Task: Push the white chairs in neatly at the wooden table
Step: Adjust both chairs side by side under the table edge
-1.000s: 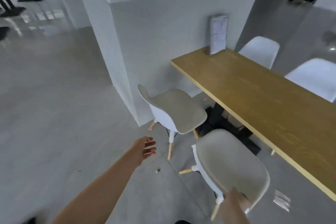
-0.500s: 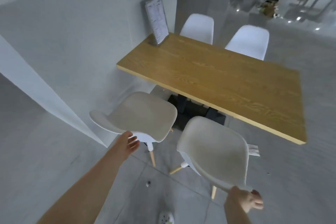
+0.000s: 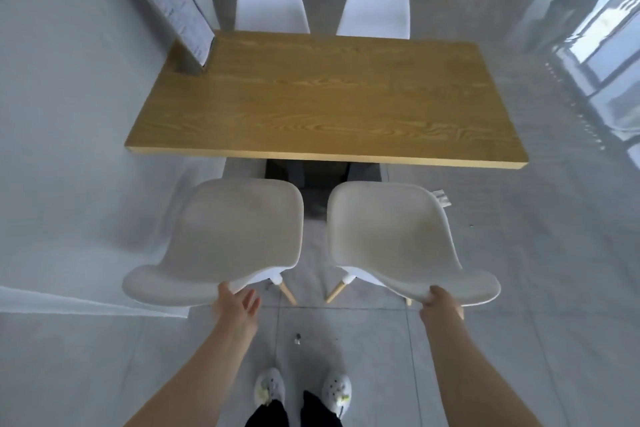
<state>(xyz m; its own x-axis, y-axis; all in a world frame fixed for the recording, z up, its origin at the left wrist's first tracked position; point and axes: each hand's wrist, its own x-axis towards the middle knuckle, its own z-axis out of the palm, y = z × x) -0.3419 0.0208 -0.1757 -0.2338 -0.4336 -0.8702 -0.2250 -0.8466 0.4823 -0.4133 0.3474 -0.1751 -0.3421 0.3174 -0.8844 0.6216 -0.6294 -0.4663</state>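
Shoes [image 3: 301,388]: pale pair with dark trouser hems, at the bottom edge between the two forearms; the legs are cut off by the frame.
Left hand [image 3: 236,302]: fingers loosely spread, palm against the back rim of the left near chair, thumb side touching the shell; not curled around it, more a flat push contact than a clasp. Motion blur softens the fingertips.
Right hand [image 3: 439,298]: fingers folded over the back rim of the right near chair, closed on the edge; fingertips hidden behind the rim.
Arms: both bare forearms reach forward and up from the lower corners, roughly parallel, wrists straight.
Small dark object [image 3: 297,339]: on the floor tiles between the arms; too small to identify.
Left near chair [image 3: 228,236]: white shell, seat facing the table, front edge just short of the table's near edge; two wooden legs show, the rest hidden under the seat.
Right near chair [image 3: 394,236]: white shell, beside the left one with a narrow gap between, likewise short of the table edge.
Paper scrap [image 3: 441,197]: on the floor past the right chair, partly hidden by it.
Wooden table [image 3: 325,97]: rectangular top, left side against the wall; its dark base is mostly hidden.
Menu stand [image 3: 176,10]: upright at the far left corner of the table; print unreadable.
Far chairs [image 3: 272,2]: two white backs close against the table's far edge; seats hidden.
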